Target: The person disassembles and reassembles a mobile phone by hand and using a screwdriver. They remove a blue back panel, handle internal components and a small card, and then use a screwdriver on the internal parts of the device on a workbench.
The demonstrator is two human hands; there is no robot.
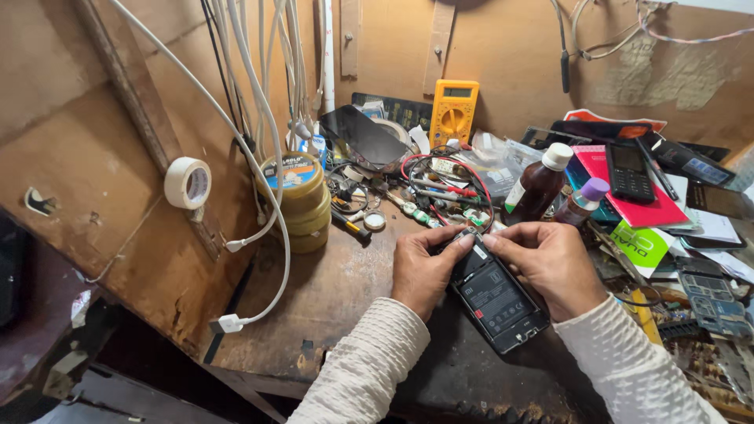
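The person is wearing long cream sleeves with a bumpy, waffle-like knit. Both hands, the left hand (422, 271) and the right hand (550, 265), are showing bare, ringless.

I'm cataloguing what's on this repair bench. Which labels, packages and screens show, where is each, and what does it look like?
Opened phone: between left hand and right hand; black battery with white label.
Multimeter: against back wall; yellow, grey screen, round dial.
Brown bottle: right of centre; white cap, white label.
Keypad phone: on red notebook; black, dark screen.
Green packet: right of hands; white print.
Tape tin: left; yellow, blue label.
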